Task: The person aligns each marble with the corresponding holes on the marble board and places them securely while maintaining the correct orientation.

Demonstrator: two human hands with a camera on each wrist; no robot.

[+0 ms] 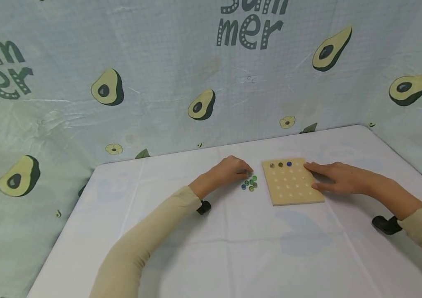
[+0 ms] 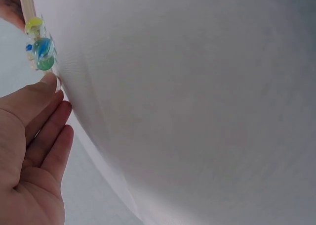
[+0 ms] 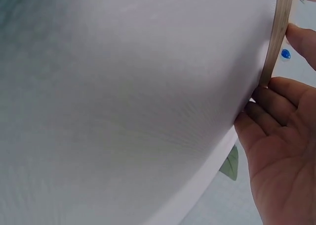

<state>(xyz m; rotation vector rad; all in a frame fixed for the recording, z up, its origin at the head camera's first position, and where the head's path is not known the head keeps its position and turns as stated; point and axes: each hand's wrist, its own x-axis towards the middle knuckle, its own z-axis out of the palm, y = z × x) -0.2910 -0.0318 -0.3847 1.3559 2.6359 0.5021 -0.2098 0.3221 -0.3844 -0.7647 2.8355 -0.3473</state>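
Note:
My left hand (image 1: 229, 170) is at the far side of a small cluster of glass marbles (image 1: 251, 182), some green, some blue or clear. Between its thumb and forefinger it pinches a clear marble (image 2: 59, 82), mostly hidden by the fingertips. A square wooden board (image 1: 294, 186) with rows of round hollows lies to the right of the cluster. Three marbles (image 1: 280, 164) sit in its far row: one clear, one olive, one blue. My right hand (image 1: 345, 178) rests against the board's right edge, thumb and forefinger extended and touching it.
A white cloth covers the table (image 1: 203, 252). Behind it hangs a pale curtain (image 1: 158, 62) printed with avocados and lettering. A black wrist device (image 1: 387, 225) shows under the right forearm, and another (image 1: 203, 207) under the left.

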